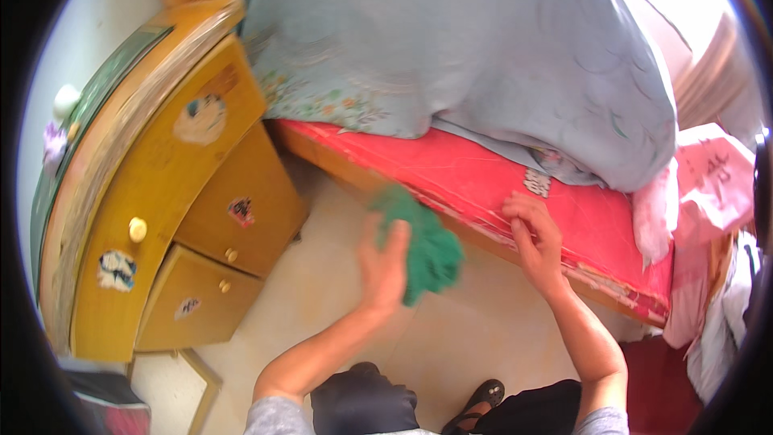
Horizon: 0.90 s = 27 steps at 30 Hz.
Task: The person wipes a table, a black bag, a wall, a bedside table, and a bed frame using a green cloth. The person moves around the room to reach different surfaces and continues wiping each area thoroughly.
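Note:
Bunched green cloth (426, 251) hangs in my left hand (383, 260), over the floor in front of the bed edge; hand and cloth are blurred. My right hand (537, 238) is just above the red sheet covering (386, 148) at the bed's edge, with its fingers loosely bent and no object visible in it. Whether its fingertips touch the red covering I cannot tell. A light blue floral bedspread (483, 54) lies over most of the bed, its near border folded back from the red edge.
To the left stands a yellow wooden cabinet (163, 169) with round knobs and stickers. A pink bag (712, 175) and white cloth (728, 320) sit at the right end. Beneath is a pale tiled floor (332, 241), with a framed panel (172, 389) at lower left.

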Tool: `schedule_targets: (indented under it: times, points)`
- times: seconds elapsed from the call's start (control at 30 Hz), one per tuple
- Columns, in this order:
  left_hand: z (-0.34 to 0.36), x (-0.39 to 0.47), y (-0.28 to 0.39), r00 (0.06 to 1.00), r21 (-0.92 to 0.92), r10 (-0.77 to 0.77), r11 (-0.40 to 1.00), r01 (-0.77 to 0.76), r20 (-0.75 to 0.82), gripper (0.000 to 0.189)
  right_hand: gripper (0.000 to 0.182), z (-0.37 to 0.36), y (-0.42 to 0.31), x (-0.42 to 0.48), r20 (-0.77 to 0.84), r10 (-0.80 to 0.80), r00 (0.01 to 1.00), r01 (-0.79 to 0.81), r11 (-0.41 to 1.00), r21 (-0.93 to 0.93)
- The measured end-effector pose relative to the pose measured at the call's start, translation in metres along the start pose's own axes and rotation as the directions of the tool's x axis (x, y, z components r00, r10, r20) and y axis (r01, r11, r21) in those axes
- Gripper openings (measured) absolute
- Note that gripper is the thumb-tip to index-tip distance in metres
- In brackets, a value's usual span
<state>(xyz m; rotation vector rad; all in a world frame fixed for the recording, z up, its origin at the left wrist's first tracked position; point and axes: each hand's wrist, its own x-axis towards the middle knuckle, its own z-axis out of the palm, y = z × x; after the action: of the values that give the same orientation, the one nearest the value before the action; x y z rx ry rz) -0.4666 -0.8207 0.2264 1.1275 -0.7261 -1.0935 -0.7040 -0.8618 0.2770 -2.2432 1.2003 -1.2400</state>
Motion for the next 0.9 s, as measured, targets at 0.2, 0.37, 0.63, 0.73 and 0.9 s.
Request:
schedule_targets:
  times: [0.2, 0.37, 0.63, 0.73, 0.9]
  points:
    - [-0.008, 0.084, 0.035, 0.749, 0.771, 0.591, 0.313, -0.555, 0.3, 0.028, 0.022, -0.03, 0.001, -0.057, -0.038, 0.004, 0.999, -0.006, 0.999, -0.052]
    - [0.09, 0.043, -0.006, 0.555, 0.597, 0.392, 0.016, -0.802, 0.734, 0.041, 0.026, -0.03, 0.001, -0.056, -0.138, -0.024, 0.99, 0.016, 0.998, -0.06]
    - [0.117, 0.129, 0.023, 0.504, 0.534, 0.183, -0.38, -0.755, 0.844, 0.026, 0.02, -0.058, 0.013, -0.064, -0.33, 0.053, 0.943, -0.07, 0.997, -0.04]
    - [0.058, 0.168, 0.019, 0.599, 0.815, 0.559, -0.324, -0.48, 0.574, 0.033, 0.015, -0.06, 0.014, -0.074, -0.311, 0.251, 0.917, -0.205, 0.964, 0.172]
    - [0.132, 0.056, -0.001, 0.45, 0.476, 0.441, 0.059, -0.878, 0.776, 0.026, 0.013, -0.057, 0.008, -0.07, -0.285, 0.348, 0.893, -0.263, 0.917, 0.299]
